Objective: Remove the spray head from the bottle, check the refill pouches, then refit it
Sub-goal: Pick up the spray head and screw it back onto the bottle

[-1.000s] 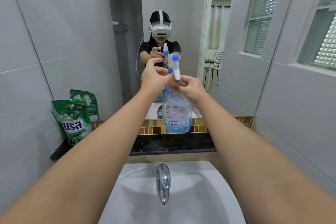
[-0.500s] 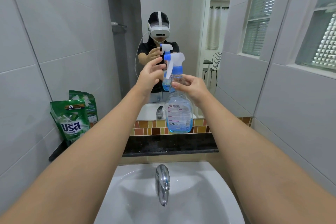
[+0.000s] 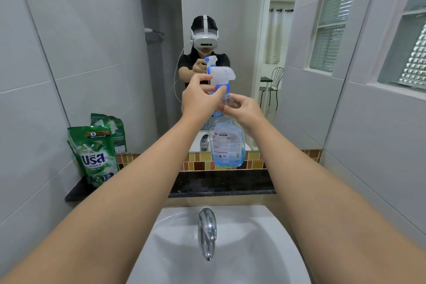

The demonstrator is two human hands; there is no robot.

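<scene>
I hold a clear spray bottle [image 3: 227, 143] with a little blue liquid at its bottom, upright in the air above the black ledge. My right hand [image 3: 242, 108] grips its neck. My left hand [image 3: 198, 97] pinches the blue collar of the white spray head [image 3: 222, 76], which sits on the bottle's top. A green refill pouch [image 3: 94, 155] stands on the ledge at the left against the wall; its reflection shows in the mirror behind it.
A black stone ledge [image 3: 230, 185] runs under the mirror [image 3: 226, 7]. Below it lies a white sink [image 3: 253, 249] with a chrome tap [image 3: 207, 230]. Grey tiled walls close in on both sides. A window [image 3: 410, 44] is at the right.
The spray head has turned on the bottle, its nozzle swinging from facing me to pointing left. My left hand's fingers have shifted down to the blue collar. The bottle has stayed in place.
</scene>
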